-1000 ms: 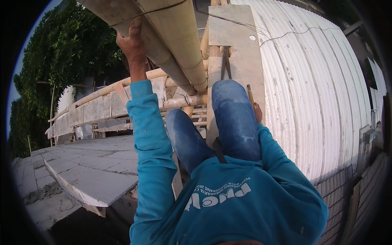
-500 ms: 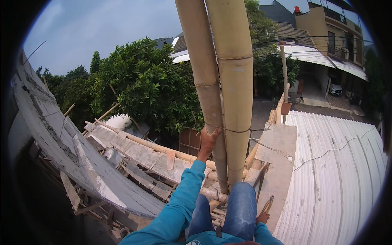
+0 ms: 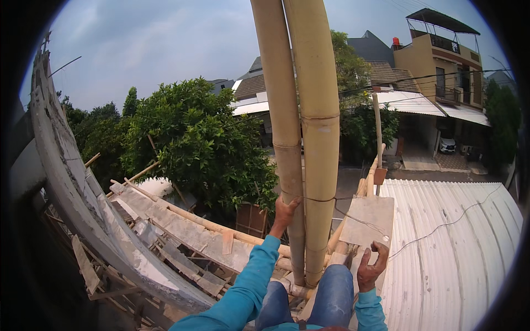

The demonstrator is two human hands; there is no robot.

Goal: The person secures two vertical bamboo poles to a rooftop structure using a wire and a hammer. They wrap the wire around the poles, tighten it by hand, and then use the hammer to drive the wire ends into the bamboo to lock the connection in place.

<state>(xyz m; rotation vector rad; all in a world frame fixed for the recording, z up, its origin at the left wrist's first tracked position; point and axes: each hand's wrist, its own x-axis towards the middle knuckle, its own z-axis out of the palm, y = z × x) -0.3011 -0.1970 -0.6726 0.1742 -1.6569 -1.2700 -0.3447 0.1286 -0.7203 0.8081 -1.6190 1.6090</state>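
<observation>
Left hand [image 3: 285,212] grips the thinner bamboo pole [image 3: 281,127], fingers wrapped round its left side. Hard against that grip, on its right, stands the thicker bamboo pole [image 3: 319,138], a thin wire [image 3: 353,212] looped round both at hand level. Right hand [image 3: 371,267] hangs loose, fingers curled on nothing, just below a flat board [image 3: 367,220], beside the corrugated roof [image 3: 458,259].

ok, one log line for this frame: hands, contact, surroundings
left hand: gripping bamboo poles | right hand: half curled, holds nothing, beside flat board | thin wire around poles | corrugated roof at right
</observation>
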